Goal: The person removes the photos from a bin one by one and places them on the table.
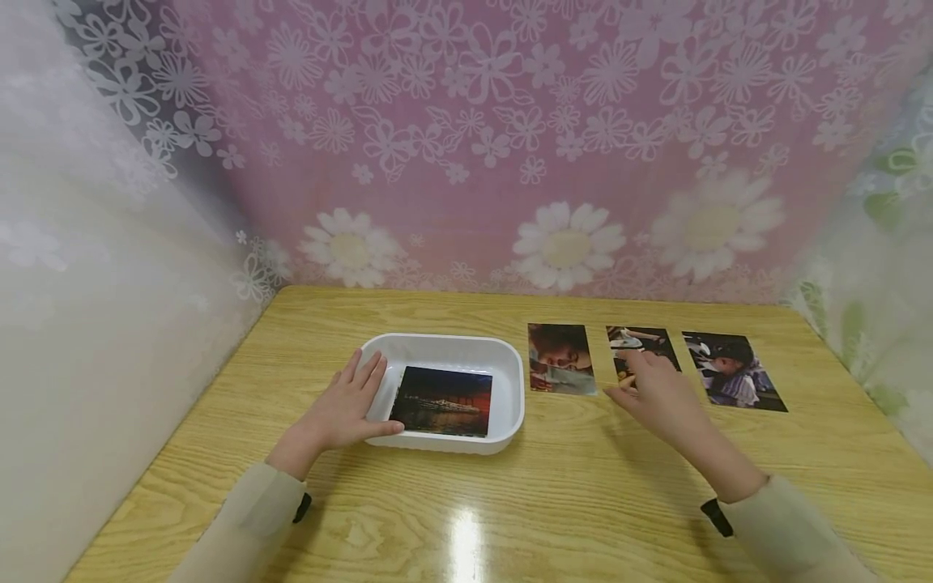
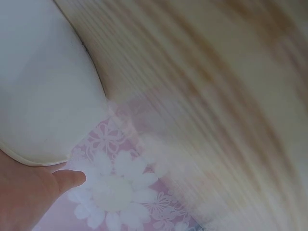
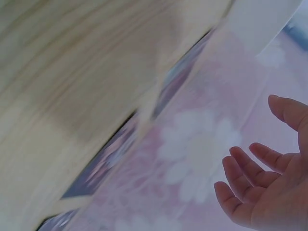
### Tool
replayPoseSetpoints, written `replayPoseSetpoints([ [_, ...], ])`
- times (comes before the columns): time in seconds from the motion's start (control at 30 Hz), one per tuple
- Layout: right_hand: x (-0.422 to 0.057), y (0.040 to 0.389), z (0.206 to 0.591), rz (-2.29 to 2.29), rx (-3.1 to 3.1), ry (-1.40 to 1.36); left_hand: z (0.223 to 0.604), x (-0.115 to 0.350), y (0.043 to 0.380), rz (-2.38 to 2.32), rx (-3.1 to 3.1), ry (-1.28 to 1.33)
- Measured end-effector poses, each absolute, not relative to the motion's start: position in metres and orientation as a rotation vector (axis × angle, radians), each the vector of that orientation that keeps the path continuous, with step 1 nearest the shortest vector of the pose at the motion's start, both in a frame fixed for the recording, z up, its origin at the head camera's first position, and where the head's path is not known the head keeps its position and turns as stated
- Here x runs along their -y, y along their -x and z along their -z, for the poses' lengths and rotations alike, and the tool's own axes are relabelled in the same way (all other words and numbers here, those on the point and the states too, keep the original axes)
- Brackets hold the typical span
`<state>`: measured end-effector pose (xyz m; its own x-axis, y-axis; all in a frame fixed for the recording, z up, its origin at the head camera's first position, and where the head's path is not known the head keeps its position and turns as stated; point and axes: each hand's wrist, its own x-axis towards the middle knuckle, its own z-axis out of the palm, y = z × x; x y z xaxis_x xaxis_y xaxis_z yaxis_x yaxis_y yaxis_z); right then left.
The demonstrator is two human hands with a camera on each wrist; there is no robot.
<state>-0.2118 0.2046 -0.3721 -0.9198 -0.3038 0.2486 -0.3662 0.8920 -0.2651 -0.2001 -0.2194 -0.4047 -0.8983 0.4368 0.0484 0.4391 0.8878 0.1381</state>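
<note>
Evidently, the left hand (image 1: 348,409) is spread along the near side of a white tray (image 1: 452,444), its fingers long and parted over the rim and the thumb apart, lying at the front edge; they steady the tray more than grip it. Inside, just to the right of those fingers, lies a dark picture (image 1: 443,403), perhaps several stacked, though the edges are too small to count. The right hand (image 1: 659,393) hangs over the middle photo (image 1: 656,340), thumb well clear of the loosely bent fingers and nothing held between them; whether a fingertip touches the print, I cannot tell. Left of these fingers lies another photo (image 1: 561,360), and to their right a third (image 1: 734,371), all flat on the desk (image 1: 568,486).

The prints look thin, light and fairly stiff, with a sheen that probably makes them slippery, so a pinch from above may skid. A lifted edge or corner, thumb below and fingers above, should be the best hold; pressing on the printed face risks smudges or a crease. The tray looks light and rigid, and is best held by its rim.
</note>
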Motion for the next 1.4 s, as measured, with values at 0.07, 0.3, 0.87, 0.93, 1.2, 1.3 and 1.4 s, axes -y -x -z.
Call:
replayPoseSetpoints([
  [0.07,-0.193,0.209,0.369,-0.483,2.851,-0.543,0.405,0.220,0.200,0.229,3.040,0.705],
  [0.3,-0.155,0.208,0.363,-0.521,2.816,-0.648,0.406,0.220,0.201,0.229,3.048,0.698],
  [0.87,-0.084,0.212,0.371,-0.456,2.805,-0.886,0.406,0.220,0.202,0.229,3.046,0.699],
  [0.93,-0.078,0.214,0.374,-0.429,2.798,-0.925,0.406,0.220,0.201,0.226,3.046,0.698],
  [1.2,-0.058,0.222,0.383,-0.387,2.823,-1.070,0.406,0.220,0.201,0.225,3.047,0.696],
  [1.3,-0.052,0.227,0.387,-0.327,2.869,-1.108,0.406,0.220,0.201,0.231,3.053,0.693],
  [1.4,-0.047,0.231,0.391,-0.253,2.912,-1.136,0.405,0.220,0.201,0.237,3.053,0.695],
])
